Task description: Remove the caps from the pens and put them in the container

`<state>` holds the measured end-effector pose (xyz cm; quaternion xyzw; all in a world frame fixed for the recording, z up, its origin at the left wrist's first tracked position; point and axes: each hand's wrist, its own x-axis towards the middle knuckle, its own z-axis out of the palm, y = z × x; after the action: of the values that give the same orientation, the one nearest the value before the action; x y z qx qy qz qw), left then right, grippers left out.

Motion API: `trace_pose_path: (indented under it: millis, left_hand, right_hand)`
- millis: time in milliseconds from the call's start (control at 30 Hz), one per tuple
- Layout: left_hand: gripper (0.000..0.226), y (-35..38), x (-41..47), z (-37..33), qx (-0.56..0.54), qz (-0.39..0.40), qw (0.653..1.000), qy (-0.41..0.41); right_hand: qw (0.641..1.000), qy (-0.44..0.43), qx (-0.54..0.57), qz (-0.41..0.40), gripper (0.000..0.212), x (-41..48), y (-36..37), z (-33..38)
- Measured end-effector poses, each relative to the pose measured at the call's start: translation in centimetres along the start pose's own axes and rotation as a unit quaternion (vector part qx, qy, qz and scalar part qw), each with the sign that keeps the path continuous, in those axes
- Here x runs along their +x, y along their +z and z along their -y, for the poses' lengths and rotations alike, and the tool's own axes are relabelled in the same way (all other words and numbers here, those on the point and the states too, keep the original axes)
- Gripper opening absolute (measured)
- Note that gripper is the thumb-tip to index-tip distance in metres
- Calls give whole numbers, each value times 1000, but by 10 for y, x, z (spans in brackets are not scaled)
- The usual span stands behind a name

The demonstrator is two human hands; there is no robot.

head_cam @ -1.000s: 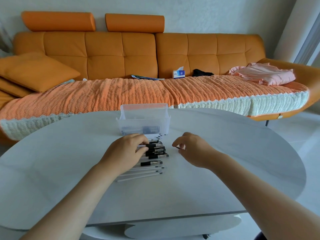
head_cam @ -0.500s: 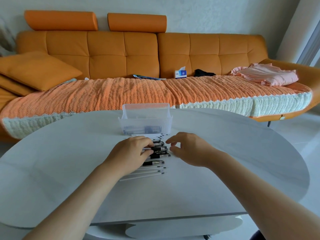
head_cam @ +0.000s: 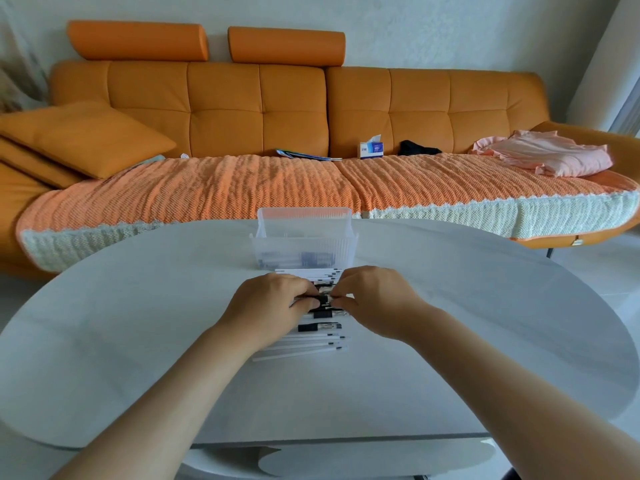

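Pinching one pen (head_cam: 323,299), left hand (head_cam: 273,306) and right hand (head_cam: 377,303).

Nothing legible on my feed.
The blue-and-white tissue box (head_cam: 371,149) on the sofa (head_cam: 221,109), at twelve o'clock from me, carries print too blurred for me to read.

Only two forearms (head_cam: 166,396) and two hands show: the left hand (head_cam: 273,308) on the arm from the lower left of the frame, the right hand (head_cam: 379,308) on the arm from the lower right. Both forearms are bare along all the length in view, and both hands are bare too.
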<state>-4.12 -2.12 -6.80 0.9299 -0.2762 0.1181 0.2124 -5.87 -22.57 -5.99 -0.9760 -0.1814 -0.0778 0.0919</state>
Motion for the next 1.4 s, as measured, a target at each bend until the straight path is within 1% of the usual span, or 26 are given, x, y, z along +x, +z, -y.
trace_pose_path:
  millis: [100, 233, 333, 400, 500, 533, 600, 700, 833, 900, 1000, 1100, 1233, 1300, 1400]
  left_hand:
    - [17, -1, 0, -2, 8, 11, 1000, 1]
    - [18, -4, 1, 0, 24, 4, 1000, 1]
    - [19, -6, 2, 1, 25, 6, 1000, 6]
    - [20, -6, 3, 0, 26, 13, 1000, 10]
    - [23, -4, 3, -1, 32, 20, 999, 7]
    - [24, -4, 3, 0, 31, 22, 999, 3]
    - [24, -5, 3, 2, 29, 26, 999, -5]
    - [25, -6, 4, 3, 23, 47, 999, -16]
    - [29, -3, 5, 3, 18, 69, 997, -16]
    - [29, -2, 5, 3, 16, 72, 997, -13]
    - [27, -2, 5, 2, 4, 71, 997, -19]
    - [16, -5, 4, 3, -17, 61, 997, -32]
    - [12, -7, 3, 6, 15, 44, 999, -14]
    - [8, -8, 2, 9, 18, 38, 999, -14]
    - [11, -12, 0, 15, 9, 32, 999, -19]
  right_hand:
    - [1000, 8, 9, -21, 14, 1, -1, 2]
    - [998, 12, 54, -33, 16, 3, -5, 4]
    - [996, 27, 84, -34, 6, 5, -6, 3]
    - [996, 27, 82, -34, 11, 6, -7, 4]
    - [997, 24, 78, -12, 31, 5, -7, 4]
    - [996, 26, 81, -1, 34, 5, -7, 5]
    - [997, 21, 75, 23, 28, 4, -6, 4]
    - [998, 16, 55, 39, 28, 4, -5, 4]
    - [998, 35, 52, 0, 17, 4, -5, 4]
    - [998, 36, 54, -8, 16, 3, -5, 4]
    - [997, 28, 69, -5, 21, 2, -5, 4]
    - [996, 33, 77, -5, 16, 3, -7, 3]
    - [996, 42, 75, -28, 9, 0, -9, 0]
    - [996, 41, 77, -36, 9, -1, -8, -2]
    - [995, 42, 78, -43, 12, -1, -6, -5]
